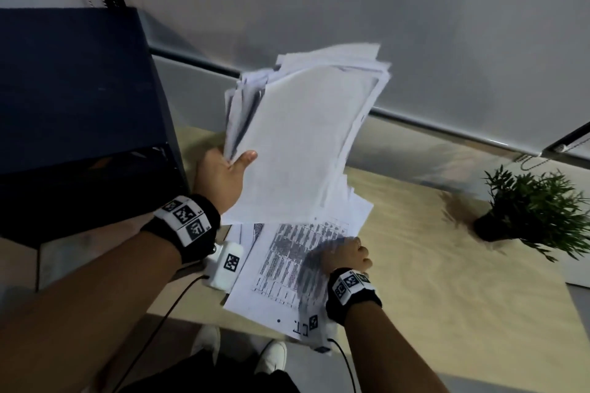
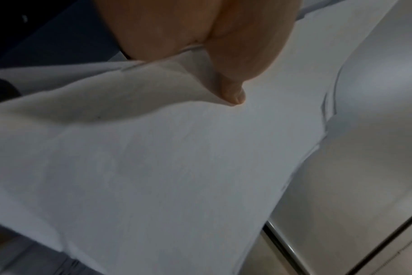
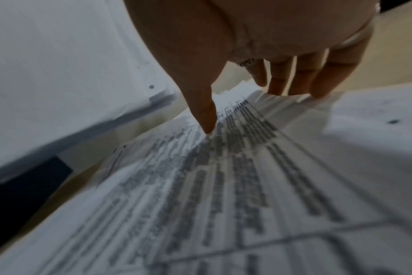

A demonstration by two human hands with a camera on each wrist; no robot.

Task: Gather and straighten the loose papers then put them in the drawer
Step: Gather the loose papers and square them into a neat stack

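Observation:
My left hand (image 1: 234, 166) grips a thick stack of white papers (image 1: 303, 137) and holds it tilted up above the table, sheet edges uneven. In the left wrist view the thumb (image 2: 233, 93) lies on the top sheet (image 2: 176, 167); the fingers are hidden beneath. A printed sheet (image 1: 287, 265) with a dense table lies on other loose sheets at the table's front edge. My right hand (image 1: 346, 254) pinches it near its far edge, thumb (image 3: 206, 121) on the print and fingers (image 3: 294, 80) at the edge of the printed sheet (image 3: 223, 195). A dark blue cabinet (image 1: 79, 89) stands at the left.
The light wooden table (image 1: 447, 281) runs along a grey wall (image 1: 351, 9). A small potted plant (image 1: 530, 207) stands at its right. Below the table's front edge are white shoes (image 1: 271, 357) and dangling cables (image 1: 166, 313).

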